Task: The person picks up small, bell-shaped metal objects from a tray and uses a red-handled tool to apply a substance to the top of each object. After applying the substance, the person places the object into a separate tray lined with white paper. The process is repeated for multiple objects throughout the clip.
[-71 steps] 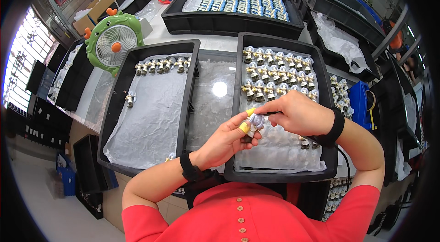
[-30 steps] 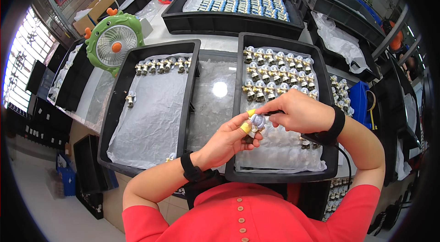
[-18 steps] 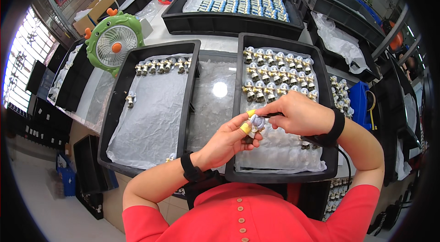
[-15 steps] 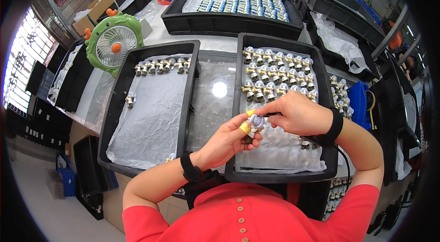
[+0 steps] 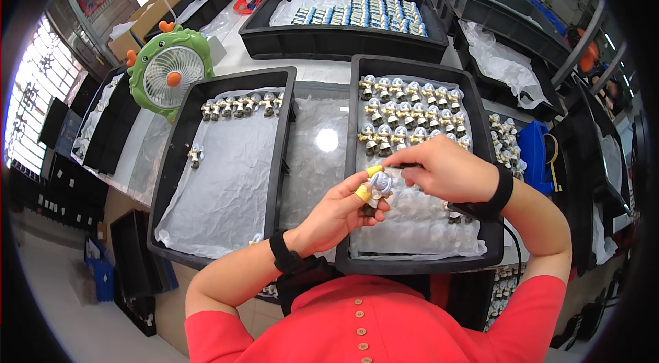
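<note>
My left hand (image 5: pixel 340 215), with yellow finger cots on two fingertips, grips a small metal valve fitting (image 5: pixel 378 188) over the near part of the right black tray (image 5: pixel 412 263). My right hand (image 5: pixel 443 171) presses a thin tool or small part against the top of that fitting; its fingers are closed around it. Rows of similar brass and silver fittings (image 5: pixel 408 112) stand at the far end of this tray on a plastic liner. The left black tray (image 5: pixel 171 177) holds a short row of fittings (image 5: pixel 240 105) along its far edge.
A green desk fan (image 5: pixel 168 74) stands at the far left. A long black tray with blue-and-white parts (image 5: pixel 357 13) lies behind. Empty black bins (image 5: pixel 501 16) sit far right, a blue bin (image 5: pixel 535 153) beside the right tray. A clear plastic sheet (image 5: pixel 319 143) lies between the trays.
Both hands stay together over the right tray with only slight finger shifts on the fitting. The trays have not moved.
</note>
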